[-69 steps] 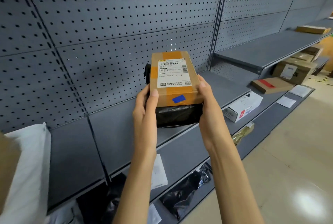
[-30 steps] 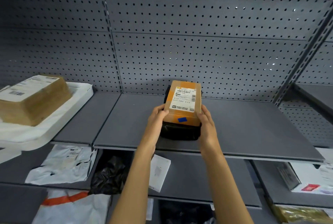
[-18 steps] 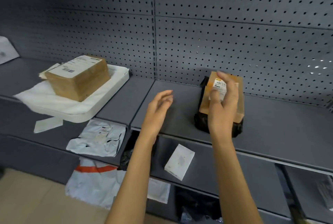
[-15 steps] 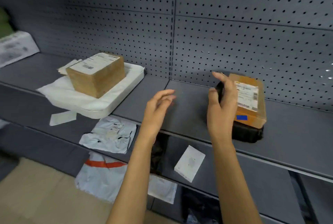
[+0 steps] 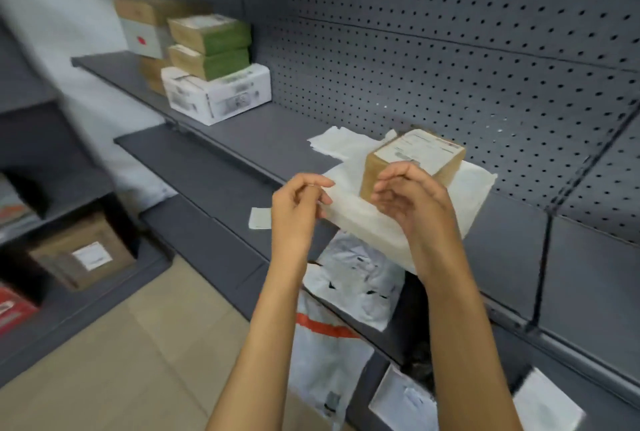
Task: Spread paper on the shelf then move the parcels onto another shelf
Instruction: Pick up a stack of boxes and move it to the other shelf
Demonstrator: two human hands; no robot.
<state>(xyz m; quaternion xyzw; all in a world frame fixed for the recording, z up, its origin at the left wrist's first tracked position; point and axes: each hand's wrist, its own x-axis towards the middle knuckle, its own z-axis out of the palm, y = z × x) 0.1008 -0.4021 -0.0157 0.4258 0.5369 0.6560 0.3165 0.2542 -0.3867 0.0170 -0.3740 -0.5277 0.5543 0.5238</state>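
Observation:
A brown cardboard box (image 5: 424, 153) with a white label sits on a flat white parcel (image 5: 474, 184) on the grey middle shelf (image 5: 242, 139). Crumpled white paper (image 5: 337, 143) lies on the shelf just behind and left of them. My left hand (image 5: 298, 209) hovers at the white parcel's near left corner, its fingers loosely curled and holding nothing that I can see. My right hand (image 5: 412, 202) is raised in front of the brown box, hiding its near side, with its fingers loosely curled too. Motion blur softens the whole view.
Further left on the same shelf stand a white carton (image 5: 218, 94) and stacked green-and-brown boxes (image 5: 211, 35). The lower shelf holds a small white slip (image 5: 259, 219) and white poly bags (image 5: 356, 281). A brown box (image 5: 83, 254) sits in the left rack. The floor is tan.
My hands let go of the taped box on the black parcel, now out of view. The view swung left, and both hands now hover at the brown box on the white parcel.

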